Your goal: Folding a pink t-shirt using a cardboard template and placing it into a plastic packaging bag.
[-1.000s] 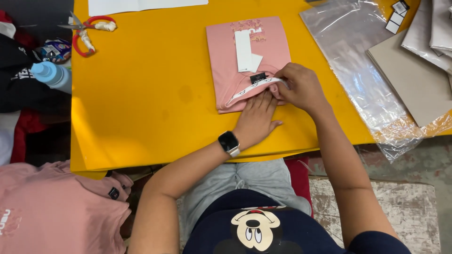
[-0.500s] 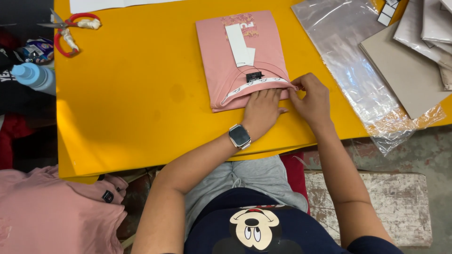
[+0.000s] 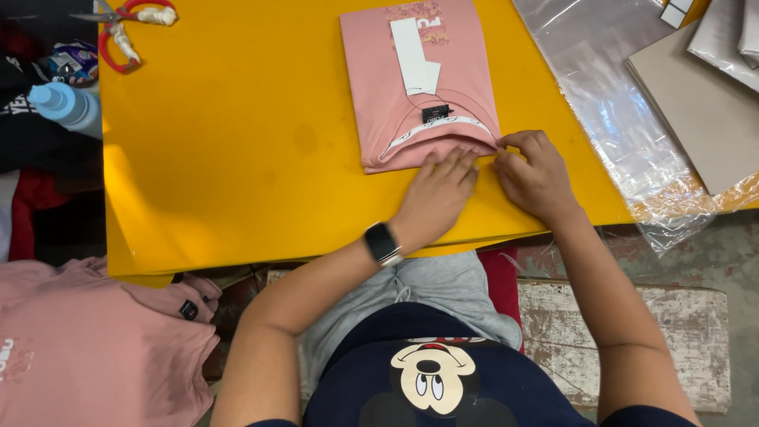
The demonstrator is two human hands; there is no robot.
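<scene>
Folded pink shirt (image 3: 419, 87), both hands (fingertips) touching

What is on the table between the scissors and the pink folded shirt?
Nothing: the head view shows bare yellow table between the scissors and the pink folded shirt.

The folded shirt (image 3: 419, 95) is soft, matt pink cloth carrying a white paper tag (image 3: 414, 55). The tabletop (image 3: 237, 142) is smooth, matt yellow. The bags (image 3: 609, 103) are clear, glossy plastic film; the boards (image 3: 704, 111) are matt grey card.
</scene>
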